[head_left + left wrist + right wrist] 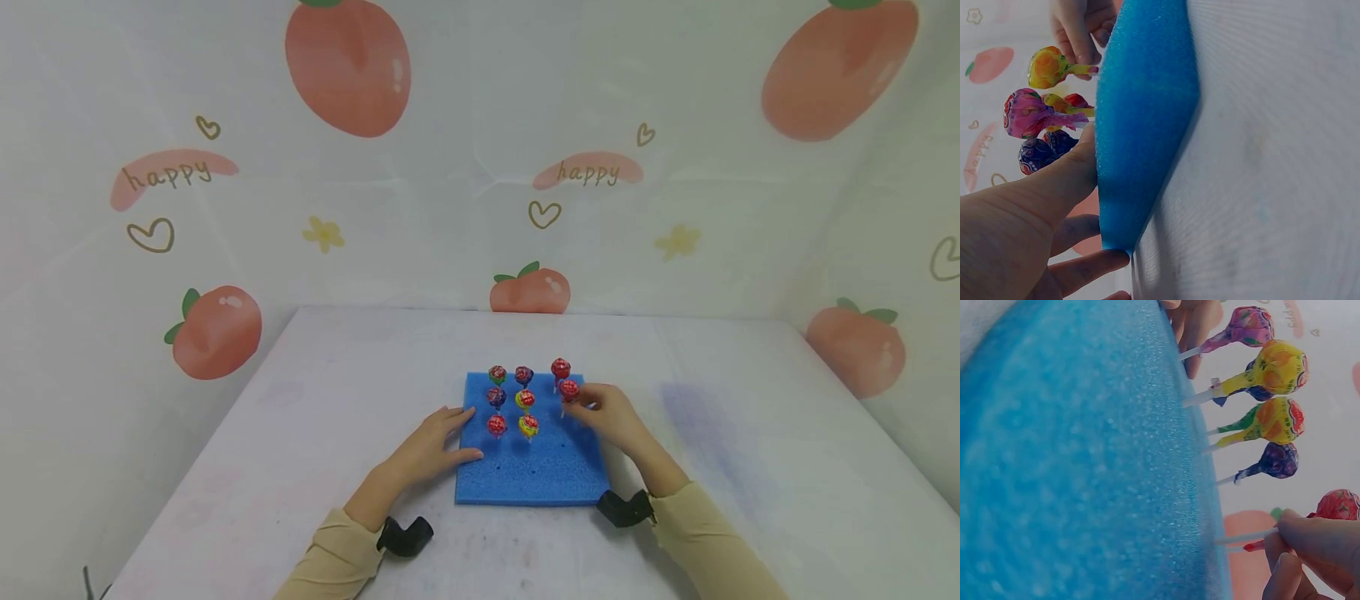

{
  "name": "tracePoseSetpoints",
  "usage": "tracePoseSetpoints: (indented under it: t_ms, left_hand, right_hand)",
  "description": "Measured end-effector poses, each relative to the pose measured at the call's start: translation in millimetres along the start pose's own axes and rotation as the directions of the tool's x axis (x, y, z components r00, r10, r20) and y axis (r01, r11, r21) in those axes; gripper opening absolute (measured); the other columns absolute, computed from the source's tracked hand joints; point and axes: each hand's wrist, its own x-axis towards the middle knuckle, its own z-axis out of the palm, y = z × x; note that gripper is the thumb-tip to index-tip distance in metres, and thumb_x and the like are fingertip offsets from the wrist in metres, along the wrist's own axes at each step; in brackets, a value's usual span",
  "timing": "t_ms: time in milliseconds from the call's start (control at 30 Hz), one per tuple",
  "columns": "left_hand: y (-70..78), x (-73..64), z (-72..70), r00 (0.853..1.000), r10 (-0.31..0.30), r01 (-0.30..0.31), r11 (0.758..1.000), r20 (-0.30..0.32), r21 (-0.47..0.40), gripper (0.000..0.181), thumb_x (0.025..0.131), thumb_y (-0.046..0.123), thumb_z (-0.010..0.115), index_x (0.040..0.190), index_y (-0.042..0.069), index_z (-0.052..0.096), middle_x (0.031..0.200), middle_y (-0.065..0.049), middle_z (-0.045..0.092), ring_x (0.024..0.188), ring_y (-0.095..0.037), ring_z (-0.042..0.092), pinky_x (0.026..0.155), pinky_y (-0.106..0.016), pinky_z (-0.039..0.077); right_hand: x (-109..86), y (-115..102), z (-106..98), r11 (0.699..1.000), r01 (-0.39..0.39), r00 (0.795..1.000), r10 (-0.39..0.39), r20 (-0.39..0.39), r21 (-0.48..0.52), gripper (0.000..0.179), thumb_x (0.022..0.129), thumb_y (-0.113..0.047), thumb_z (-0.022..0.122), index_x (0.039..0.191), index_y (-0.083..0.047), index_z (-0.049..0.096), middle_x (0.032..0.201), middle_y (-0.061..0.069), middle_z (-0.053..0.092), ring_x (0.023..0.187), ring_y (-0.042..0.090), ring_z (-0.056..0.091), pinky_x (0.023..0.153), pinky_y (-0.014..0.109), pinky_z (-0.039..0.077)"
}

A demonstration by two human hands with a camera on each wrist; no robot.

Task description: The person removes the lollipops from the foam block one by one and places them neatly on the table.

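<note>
My right hand point(613, 417) pinches a red lollipop point(569, 390) low on its stick, over the right side of a blue foam board point(551, 475). In the right wrist view the white stick point(1244, 538) meets the board's surface, though its tip cannot be made out. Behind it stands another red lollipop point(560, 367). My left hand point(423, 450) rests at the board's left edge, thumb on top and fingers extended along the side. Two columns of upright lollipops stand nearer the left, among them a pink one point(497, 426), a yellow one point(528, 427) and a purple one point(497, 397).
Small holes point(533, 472) show in the front part of the board. It lies on a whitish table point(337, 358) with faint stains. A pale backdrop point(450, 208) printed with fruit and hearts encloses the back and sides. Each wrist wears a black camera mount point(406, 537).
</note>
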Motion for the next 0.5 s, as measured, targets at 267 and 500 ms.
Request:
tracePoseSetpoints:
  t_ms: [267, 500]
  left_hand:
    - [1.4, -0.9, -0.5, 1.0, -0.004, 0.004, 1.0, 0.002, -0.01, 0.07, 0.084, 0.042, 0.066, 0.141, 0.009, 0.041, 0.145, -0.018, 0.042, 0.138, -0.04, 0.03, 0.11, -0.057, 0.029]
    - [0.4, -0.2, -0.3, 1.0, 0.003, -0.003, 1.0, 0.001, -0.012, 0.071, 0.084, 0.042, 0.066, 0.141, 0.008, 0.041, 0.144, -0.018, 0.042, 0.138, -0.04, 0.03, 0.11, -0.057, 0.029]
  right_hand:
    - [0.0, -0.3, -2.5, 0.999, 0.018, 1.0, -0.017, -0.007, 0.046, 0.019, 0.086, -0.011, 0.065, 0.097, 0.004, 0.067, 0.09, 0.019, 0.069, 0.067, 0.015, 0.06, 0.059, 0.021, 0.052]
    - [-1.6, -3.8, -7.2, 0.999, -0.012, 1.0, 0.012, -0.017, 0.035, 0.02, 0.087, -0.013, 0.065, 0.1, 0.003, 0.067, 0.094, 0.019, 0.069, 0.072, 0.016, 0.06, 0.062, 0.022, 0.052]
